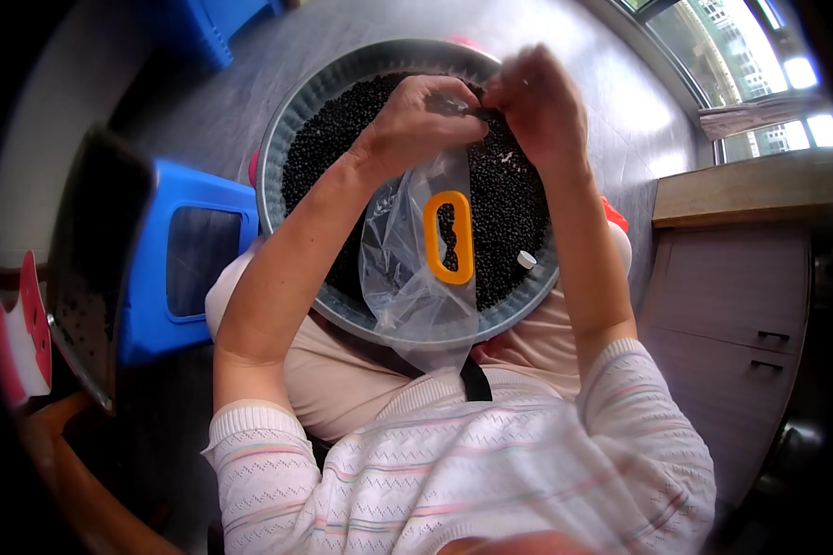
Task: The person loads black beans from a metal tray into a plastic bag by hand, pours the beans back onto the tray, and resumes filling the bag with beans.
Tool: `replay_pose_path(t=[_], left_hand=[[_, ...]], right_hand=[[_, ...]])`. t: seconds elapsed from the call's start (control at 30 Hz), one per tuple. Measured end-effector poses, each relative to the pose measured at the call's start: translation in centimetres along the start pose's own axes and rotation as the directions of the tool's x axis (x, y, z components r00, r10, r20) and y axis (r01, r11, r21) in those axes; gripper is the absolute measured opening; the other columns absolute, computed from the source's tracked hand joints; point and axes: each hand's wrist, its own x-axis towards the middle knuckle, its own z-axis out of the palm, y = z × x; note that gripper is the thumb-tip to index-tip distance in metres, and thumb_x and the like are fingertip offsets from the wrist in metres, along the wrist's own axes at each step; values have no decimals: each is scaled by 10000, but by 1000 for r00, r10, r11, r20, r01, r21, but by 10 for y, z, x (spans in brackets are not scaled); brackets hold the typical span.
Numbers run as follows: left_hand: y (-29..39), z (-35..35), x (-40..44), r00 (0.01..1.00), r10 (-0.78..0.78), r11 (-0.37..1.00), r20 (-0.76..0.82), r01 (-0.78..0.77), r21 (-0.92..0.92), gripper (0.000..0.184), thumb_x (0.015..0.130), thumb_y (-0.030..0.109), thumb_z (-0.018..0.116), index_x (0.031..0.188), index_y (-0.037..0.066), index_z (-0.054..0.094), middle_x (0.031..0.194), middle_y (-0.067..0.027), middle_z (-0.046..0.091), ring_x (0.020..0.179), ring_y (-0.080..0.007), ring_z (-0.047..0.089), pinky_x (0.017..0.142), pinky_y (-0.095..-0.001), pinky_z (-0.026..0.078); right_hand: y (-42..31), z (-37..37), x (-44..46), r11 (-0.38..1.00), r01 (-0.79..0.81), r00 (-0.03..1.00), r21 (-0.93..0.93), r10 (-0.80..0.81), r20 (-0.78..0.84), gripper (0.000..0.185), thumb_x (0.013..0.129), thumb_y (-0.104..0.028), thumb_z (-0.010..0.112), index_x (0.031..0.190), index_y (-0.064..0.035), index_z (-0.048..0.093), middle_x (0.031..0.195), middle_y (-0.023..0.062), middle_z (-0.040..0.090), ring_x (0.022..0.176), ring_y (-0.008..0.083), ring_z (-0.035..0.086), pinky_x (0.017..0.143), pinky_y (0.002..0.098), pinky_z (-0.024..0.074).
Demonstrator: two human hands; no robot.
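A wide grey-green basin (298,111) filled with small black beans (342,118) sits at my lap. Across it lies a clear plastic bag (393,254) with an orange handle (467,236). My left hand (418,125) is closed around the bag's upper end, thumb and fingers curled about its opening. Close to its fingertips is my right hand (541,111), fingers curled together and partly smeared by motion. Whatever lies in those right fingers is hidden. On the beans near the basin's right side rests a small white cap (527,260).
A blue plastic stool (143,268) stands left of the basin, beside a dark panel (97,240). Another blue plastic piece (204,32) is at the upper left. To the right are a grey cabinet (722,305) and a window (722,55).
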Motion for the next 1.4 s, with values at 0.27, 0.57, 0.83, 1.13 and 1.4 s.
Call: replay_pose_path(t=[0.27, 0.57, 0.83, 1.13, 1.4], left_hand=[[-8, -2, 3, 998, 67, 984, -8, -65, 166, 151, 728, 149, 680, 813, 34, 632, 786, -23, 631, 764, -66, 568, 731, -212, 456], [-10, -2, 5, 996, 91, 971, -12, -86, 223, 142, 722, 161, 673, 788, 41, 637, 771, -12, 618, 760, -61, 556, 736, -216, 445], [-6, -4, 1, 998, 68, 990, 8, -68, 121, 146, 731, 161, 683, 795, 41, 630, 762, 4, 611, 730, -44, 544, 690, -195, 440], [-3, 0, 1, 1000, 0, 995, 4, -1, 99, 129, 737, 116, 685, 813, 32, 623, 756, 18, 600, 737, -33, 544, 672, -182, 442], [-13, 1, 5, 1000, 3, 997, 28, -1, -78, 203, 707, 83, 700, 870, 11, 603, 800, -15, 615, 732, -55, 560, 687, -210, 468]], right_hand=[[102, -51, -128, -72, -65, 998, -995, 0, -66, 252, 805, -219, 597, 1028, -101, 592, 1008, 52, 586, 992, 242, 532, 813, 380, 413], [108, -41, -132, -263, 56, 983, -963, 185, 7, 243, 738, -194, 635, 951, -106, 555, 984, 69, 575, 892, 241, 568, 698, 371, 461], [74, -46, -91, 717, -649, 742, -254, 522, -421, 198, 895, -266, 542, 824, -82, 558, 647, -8, 495, 468, 68, 442, 359, 207, 324], [-10, -2, -13, 924, -291, 955, 248, 297, 12, 228, 934, -303, 481, 944, -80, 525, 730, 14, 497, 515, 82, 402, 393, 209, 321], [-3, 55, 20, 993, -104, 976, 59, 113, -186, 203, 898, -296, 555, 876, -95, 542, 691, 13, 522, 536, 123, 503, 431, 247, 407]])
